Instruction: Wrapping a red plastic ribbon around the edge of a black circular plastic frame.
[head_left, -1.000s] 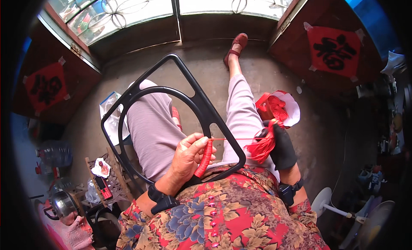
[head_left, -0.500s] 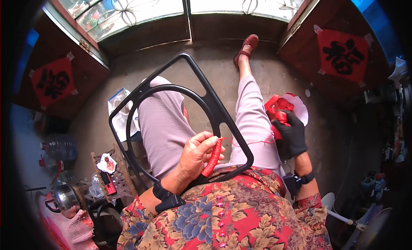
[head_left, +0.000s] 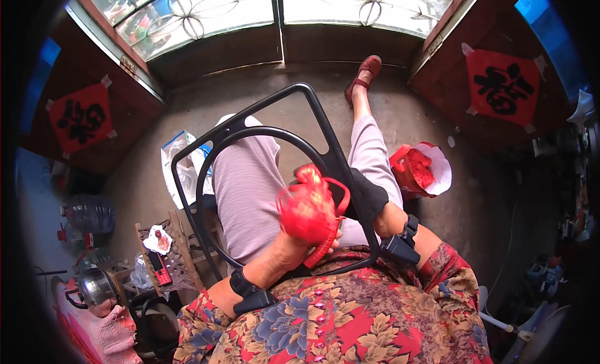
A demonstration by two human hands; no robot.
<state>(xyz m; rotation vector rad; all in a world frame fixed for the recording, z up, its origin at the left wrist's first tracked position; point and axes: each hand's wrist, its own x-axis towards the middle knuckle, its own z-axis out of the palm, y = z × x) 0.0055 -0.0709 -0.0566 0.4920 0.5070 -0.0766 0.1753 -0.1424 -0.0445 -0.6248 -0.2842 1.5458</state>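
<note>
Closing around a tightly ridged, curved red cord coil [head_left: 321, 250], the bare left hand [head_left: 292, 250] shows fingertips at the coil's far side, its thumb hidden. The coil wraps part of the smooth black frame [head_left: 334, 157], a round-cornered outer bar joined to an inner ring, lying across the soft, creased pale-mauve trousers [head_left: 247, 182]. Before the hands hangs a loose, glossy red cord bundle [head_left: 307, 204], blurred and looping at its right edge. Beside it is the right hand in a matte black fabric glove [head_left: 369, 198]; its fingers are hidden, so I cannot tell how it grips. Near the right shin, a red-and-white bag [head_left: 406, 170] holds tangled red strands [head_left: 422, 167].
</note>
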